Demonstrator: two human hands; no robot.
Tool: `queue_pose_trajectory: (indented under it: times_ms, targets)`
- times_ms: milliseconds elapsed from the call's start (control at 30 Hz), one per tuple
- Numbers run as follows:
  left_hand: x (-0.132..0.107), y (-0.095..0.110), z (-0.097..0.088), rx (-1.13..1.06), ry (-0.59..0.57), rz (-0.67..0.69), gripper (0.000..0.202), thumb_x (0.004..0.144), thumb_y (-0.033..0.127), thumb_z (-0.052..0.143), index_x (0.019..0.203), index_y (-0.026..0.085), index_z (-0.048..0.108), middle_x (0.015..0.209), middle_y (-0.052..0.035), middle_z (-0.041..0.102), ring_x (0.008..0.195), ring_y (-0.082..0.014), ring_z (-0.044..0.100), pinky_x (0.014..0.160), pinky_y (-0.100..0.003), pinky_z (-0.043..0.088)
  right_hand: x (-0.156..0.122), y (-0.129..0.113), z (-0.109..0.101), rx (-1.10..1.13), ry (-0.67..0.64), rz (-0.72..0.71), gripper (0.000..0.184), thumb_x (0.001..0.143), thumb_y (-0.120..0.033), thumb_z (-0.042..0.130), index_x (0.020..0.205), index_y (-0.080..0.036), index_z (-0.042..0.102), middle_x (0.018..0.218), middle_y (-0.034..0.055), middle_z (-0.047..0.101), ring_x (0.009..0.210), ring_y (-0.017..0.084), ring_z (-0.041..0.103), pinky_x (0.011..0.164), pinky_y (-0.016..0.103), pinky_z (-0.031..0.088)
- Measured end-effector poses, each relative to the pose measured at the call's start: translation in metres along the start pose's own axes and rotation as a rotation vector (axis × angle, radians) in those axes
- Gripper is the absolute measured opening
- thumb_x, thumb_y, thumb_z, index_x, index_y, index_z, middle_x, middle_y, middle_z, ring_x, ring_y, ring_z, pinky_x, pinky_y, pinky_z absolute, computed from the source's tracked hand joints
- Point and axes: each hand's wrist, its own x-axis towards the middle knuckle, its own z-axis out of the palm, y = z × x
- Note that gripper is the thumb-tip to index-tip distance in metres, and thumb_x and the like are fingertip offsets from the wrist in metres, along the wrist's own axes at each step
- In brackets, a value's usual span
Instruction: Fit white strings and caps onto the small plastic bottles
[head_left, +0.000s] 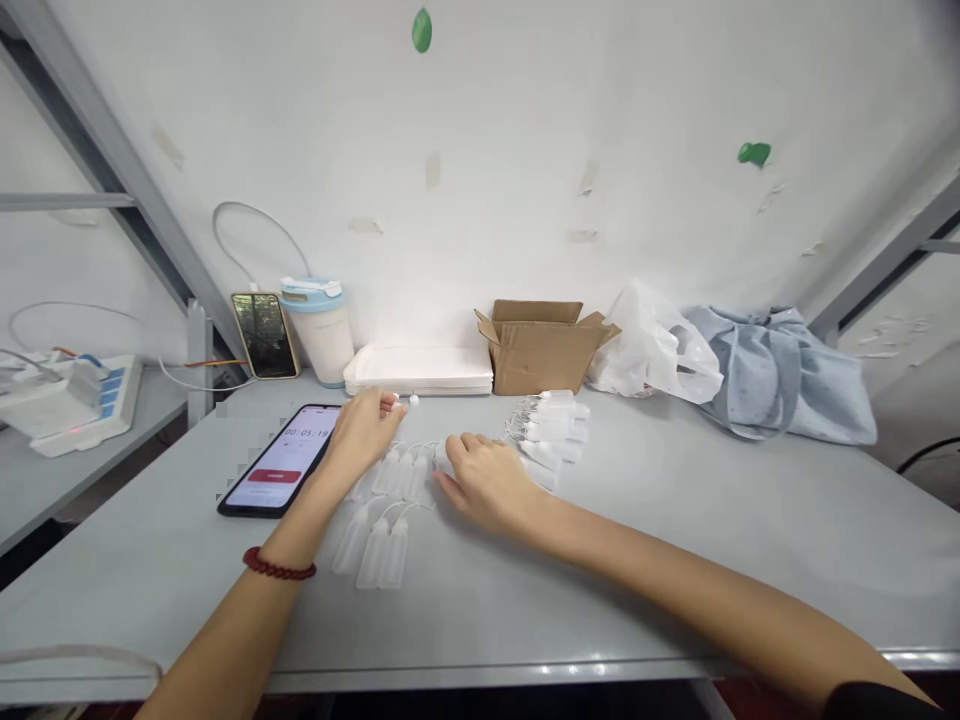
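Note:
My left hand (366, 432) is closed in a pinch beside the phone, with a small white cap (396, 401) at its fingertips. Just past it, another small white cap (414, 399) lies on the table. My right hand (486, 478) rests low over the middle of the table, its fingers curled; whatever they hold is hidden. Between and below the hands lie several small translucent plastic bottles (391, 555) with thin white strings or tubes at their tops. To the right of my right hand is a heap of similar bottles (555, 430).
A phone (281, 465) showing a timer lies at left. Along the wall stand another phone (265, 335), a cup (322, 335), stacked white trays (420, 370), an open cardboard box (540, 355), a plastic bag (652, 350) and a blue cloth bag (787, 375). A power strip (105, 405) sits far left.

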Motion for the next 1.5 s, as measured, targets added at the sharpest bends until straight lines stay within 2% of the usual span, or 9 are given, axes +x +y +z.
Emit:
queue_pose_trajectory:
  times_ms: [233,433,567,700,800,900,1000,1167,1500]
  targets:
    - [-0.006,0.007,0.006,-0.191,0.068,0.055,0.024,0.078,0.035,0.049,0.084,0.015,0.059,0.089,-0.0103,0.068,0.085,-0.0241,0.063,0.078,-0.035,0.046,0.016,0.0,0.005,0.149,-0.087,0.193,0.025,0.086,-0.033,0.047,0.096,-0.013,0.057,0.087,0.0125,0.067,0.076,0.024,0.065,0.056,0.028,0.039]
    - [-0.008,0.012,0.009,-0.299,0.02,0.044,0.021,0.074,0.034,0.052,0.082,0.015,0.059,0.083,-0.0086,0.069,0.082,-0.0232,0.064,0.077,-0.034,0.047,0.015,0.004,0.01,0.26,-0.071,0.117,0.022,0.082,-0.024,0.053,0.098,-0.012,0.06,0.091,0.013,0.066,0.077,0.022,0.063,0.061,0.028,0.04]
    - [-0.01,0.018,0.003,-0.488,-0.039,-0.015,0.028,0.069,0.041,0.06,0.077,0.015,0.062,0.075,-0.0061,0.068,0.072,-0.0215,0.063,0.066,-0.03,0.047,0.008,0.02,0.01,0.331,-0.001,0.086,0.02,0.083,-0.021,0.053,0.1,-0.013,0.06,0.093,0.0101,0.066,0.079,0.018,0.061,0.069,0.027,0.043]
    - [-0.018,0.029,-0.003,-0.621,-0.197,-0.034,0.034,0.067,0.047,0.064,0.074,0.014,0.063,0.063,-0.0022,0.063,0.054,-0.0163,0.058,0.054,-0.028,0.044,-0.015,0.042,0.001,0.737,0.297,0.127,0.015,0.082,-0.024,0.055,0.091,-0.015,0.062,0.084,0.0073,0.065,0.078,0.018,0.061,0.069,0.03,0.046]
    - [-0.028,0.04,-0.005,-0.736,-0.428,0.018,0.033,0.067,0.046,0.067,0.074,0.014,0.065,0.062,-0.0019,0.065,0.053,-0.0143,0.058,0.057,-0.027,0.046,-0.032,0.05,-0.007,1.229,0.363,0.299,0.021,0.078,-0.034,0.061,0.091,-0.017,0.062,0.079,0.0048,0.066,0.072,0.018,0.064,0.067,0.031,0.049]
    - [-0.037,0.05,-0.004,-0.845,-0.582,0.046,0.03,0.07,0.043,0.067,0.078,0.014,0.065,0.069,-0.0045,0.069,0.059,-0.015,0.06,0.061,-0.027,0.048,-0.039,0.049,-0.013,1.574,0.33,0.458,0.022,0.072,-0.035,0.067,0.083,-0.016,0.063,0.071,0.002,0.065,0.065,0.017,0.064,0.065,0.031,0.05]
    - [-0.042,0.056,-0.001,-0.887,-0.551,0.069,0.028,0.07,0.039,0.068,0.082,0.014,0.065,0.068,-0.003,0.068,0.058,-0.014,0.059,0.061,-0.027,0.048,-0.037,0.046,-0.013,1.74,0.27,0.45,0.018,0.069,-0.031,0.068,0.078,-0.015,0.064,0.068,0.0014,0.065,0.061,0.015,0.061,0.062,0.029,0.048]
    - [-0.045,0.06,0.002,-0.912,-0.447,0.11,0.026,0.069,0.034,0.07,0.087,0.016,0.066,0.069,0.0004,0.065,0.054,-0.0106,0.054,0.06,-0.026,0.048,-0.037,0.043,-0.011,1.779,0.191,0.447,0.016,0.069,-0.03,0.068,0.074,-0.015,0.066,0.064,0.0007,0.062,0.054,0.011,0.055,0.055,0.025,0.043]
    - [-0.045,0.064,-0.005,-0.999,-0.527,0.203,0.018,0.071,0.031,0.068,0.079,0.015,0.068,0.071,-0.0018,0.068,0.058,-0.0112,0.054,0.06,-0.024,0.048,-0.04,0.041,-0.013,1.793,0.057,0.349,0.021,0.076,-0.034,0.063,0.079,-0.014,0.063,0.07,0.002,0.062,0.047,0.006,0.044,0.05,0.023,0.036]
